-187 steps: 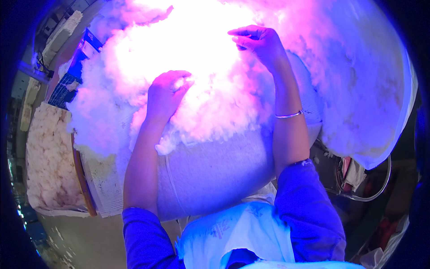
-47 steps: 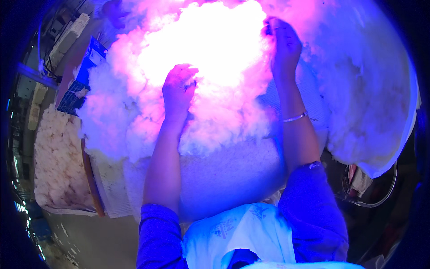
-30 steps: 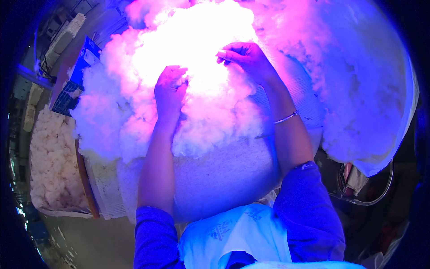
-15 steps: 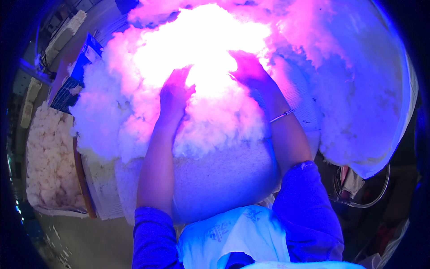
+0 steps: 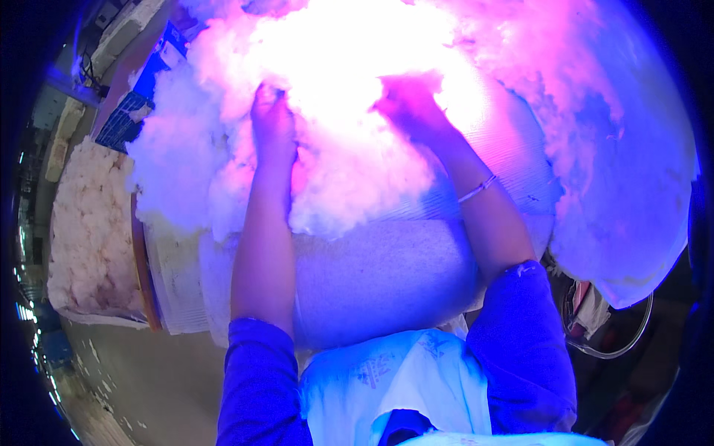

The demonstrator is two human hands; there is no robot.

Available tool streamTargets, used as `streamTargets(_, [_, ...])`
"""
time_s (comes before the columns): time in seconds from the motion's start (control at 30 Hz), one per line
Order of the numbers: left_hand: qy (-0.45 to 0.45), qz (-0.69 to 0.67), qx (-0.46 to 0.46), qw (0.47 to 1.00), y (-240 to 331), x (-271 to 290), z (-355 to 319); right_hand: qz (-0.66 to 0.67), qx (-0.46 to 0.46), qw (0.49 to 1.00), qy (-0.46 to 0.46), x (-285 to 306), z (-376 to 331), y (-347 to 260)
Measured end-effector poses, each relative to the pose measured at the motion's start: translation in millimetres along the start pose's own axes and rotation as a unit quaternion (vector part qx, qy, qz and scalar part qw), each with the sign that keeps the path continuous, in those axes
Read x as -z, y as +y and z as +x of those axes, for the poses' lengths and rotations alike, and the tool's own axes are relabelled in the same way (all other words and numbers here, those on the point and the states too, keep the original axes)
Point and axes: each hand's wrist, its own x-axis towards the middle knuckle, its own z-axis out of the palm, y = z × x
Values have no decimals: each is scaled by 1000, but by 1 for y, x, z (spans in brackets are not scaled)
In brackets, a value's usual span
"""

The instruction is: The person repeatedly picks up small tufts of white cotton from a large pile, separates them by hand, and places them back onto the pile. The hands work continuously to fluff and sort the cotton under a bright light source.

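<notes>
A wide heap of fluffy cotton, lit violet and pink, covers the work surface in front of me. Its upper middle is bleached out by a very bright light. My left hand is sunk in the left part of the heap, its fingers curled closed on a tuft. On the other side, my right hand is bent inward with its fingers drawn together at the cotton; glare washes out part of them. A thin bracelet circles my right wrist. The two hands are apart, with cotton between them.
A rounded pale padded edge lies between the heap and my body. To the left stands a container of off-white fluff with a brown strip beside it. A large pale bag bulges at the right, above a looped tube.
My left hand has shifted left and its fingers have closed more. The right hand has turned inward slightly. The gap between the hands has widened, and the view has shifted a little.
</notes>
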Motion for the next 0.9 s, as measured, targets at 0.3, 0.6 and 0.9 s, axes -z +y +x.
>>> streamTargets(0.3, [-8, 30, -34, 999, -18, 24, 13, 180, -193, 920, 290, 31, 14, 60])
streamTargets(0.6, [-267, 178, -64, 945, -11, -24, -18, 496, -84, 853, 141, 0, 11, 43])
streamTargets(0.9, [-124, 60, 69, 988, -22, 15, 18, 550, -29, 834, 39, 58, -16, 51])
